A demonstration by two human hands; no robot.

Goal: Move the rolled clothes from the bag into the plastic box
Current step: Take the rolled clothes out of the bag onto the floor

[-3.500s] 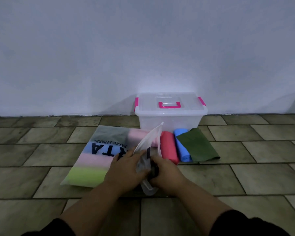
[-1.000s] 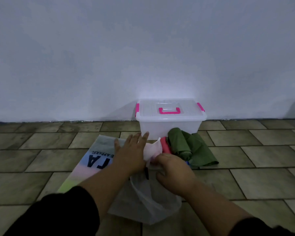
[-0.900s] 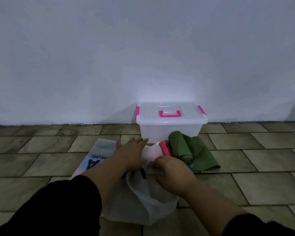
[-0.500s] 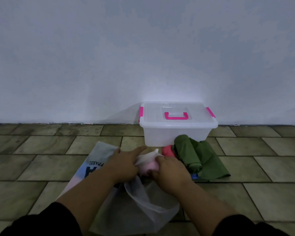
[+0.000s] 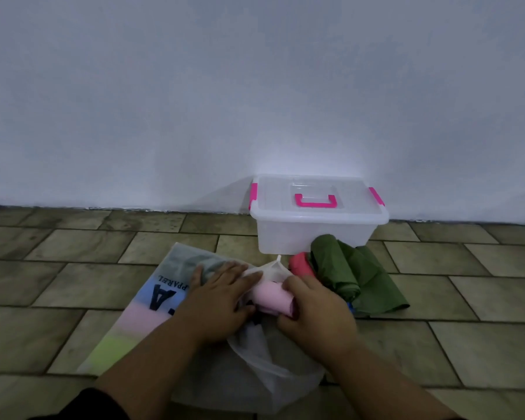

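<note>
The pink roll lies at the mouth of the clear bag on the floor, near the lidded plastic box at the floor's far edge. The right hand curls over the roll; the left hand presses the bag with straight fingers. The roll is probably soft, light and apt to unroll, so grip it round its middle.

Looks like somebody's home: bare tiled floor meeting a plain painted wall, clothes and a storage box on the ground.
</note>
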